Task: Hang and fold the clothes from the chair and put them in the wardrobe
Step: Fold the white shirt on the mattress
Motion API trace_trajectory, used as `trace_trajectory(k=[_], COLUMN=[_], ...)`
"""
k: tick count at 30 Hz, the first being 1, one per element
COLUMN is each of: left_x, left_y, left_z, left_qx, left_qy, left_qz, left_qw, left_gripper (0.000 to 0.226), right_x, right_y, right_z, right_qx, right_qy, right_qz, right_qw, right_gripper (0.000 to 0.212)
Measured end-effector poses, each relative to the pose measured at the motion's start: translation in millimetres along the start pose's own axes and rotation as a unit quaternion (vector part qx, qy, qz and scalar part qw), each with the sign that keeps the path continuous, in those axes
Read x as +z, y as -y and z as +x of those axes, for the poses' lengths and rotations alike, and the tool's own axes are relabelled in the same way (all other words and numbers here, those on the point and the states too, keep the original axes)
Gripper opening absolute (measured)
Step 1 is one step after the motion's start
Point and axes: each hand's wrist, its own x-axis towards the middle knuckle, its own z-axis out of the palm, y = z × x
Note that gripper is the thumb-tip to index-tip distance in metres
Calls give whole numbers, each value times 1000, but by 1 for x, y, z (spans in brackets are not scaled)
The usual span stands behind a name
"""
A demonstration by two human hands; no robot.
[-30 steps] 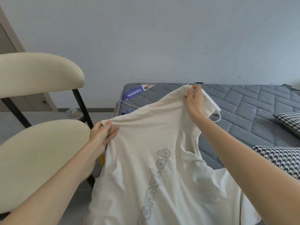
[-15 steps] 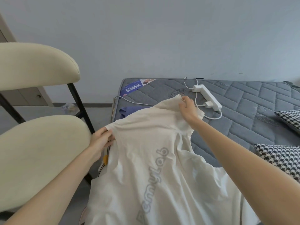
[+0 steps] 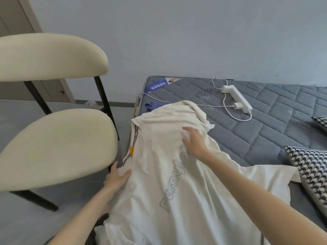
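A cream T-shirt with grey lettering lies spread over the near left corner of the grey mattress, collar end away from me. My right hand rests flat on its upper chest with fingers spread. My left hand pinches the shirt's left edge beside the mattress side, thumb on top of the fabric. The cream padded chair stands to the left with nothing on its seat. The wardrobe is out of view.
A white power strip with charger and cables lies on the mattress behind the shirt. A purple cloth peeks out past the collar. Houndstooth cushions sit at the right. A door is at the far left.
The shirt was held up by its shoulders and now lies on the mattress. My right hand let go and lies flat on it; my left hand dropped to the shirt's lower left edge.
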Motion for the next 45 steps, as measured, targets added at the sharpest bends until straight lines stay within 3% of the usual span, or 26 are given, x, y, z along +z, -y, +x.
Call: trace_trajectory(k=[3, 6, 9, 12, 16, 20, 23, 26, 32, 39, 45], left_x=[9, 12, 1, -18, -26, -20, -23, -28, -45, -67, -75], left_y=[29, 38, 35, 48, 59, 57, 68, 83, 114, 139, 150], left_z=[-6, -13, -22, -23, -25, -47, -73, -88, -112, -126, -126], left_qx=[-31, 0, 51, 61, 36, -56, -111, -127, -35, 56, 53], left_qy=[-26, -115, -195, -223, -185, -75, 35, 92, 50, 13, -1], left_qz=[-67, -54, -42, -6, -27, -95, -61, -77, -70, -35, 17], left_qw=[997, 992, 979, 973, 982, 991, 991, 985, 996, 998, 998], left_gripper=[72, 35, 29, 29, 26, 36, 39, 52, 12, 18, 25], right_x=[29, 52, 67, 82, 101, 104, 105, 109, 124, 124, 131], right_y=[-5, -10, -10, -12, -19, -13, 1, 15, 32, 47, 52], right_z=[-29, -56, -80, -100, -119, -127, -142, -164, -197, -212, -229], right_qx=[-24, -73, -116, -134, -93, -79, -113, -165, -220, -202, -285], right_qy=[44, 84, 123, 196, 266, 243, 216, 252, 307, 362, 409], right_qz=[-40, -73, -116, -180, -232, -214, -163, -140, -136, -147, -277], right_qw=[998, 991, 979, 955, 931, 943, 956, 943, 916, 898, 821], right_gripper=[42, 41, 47, 53, 56, 53, 40, 27, 26, 31, 82])
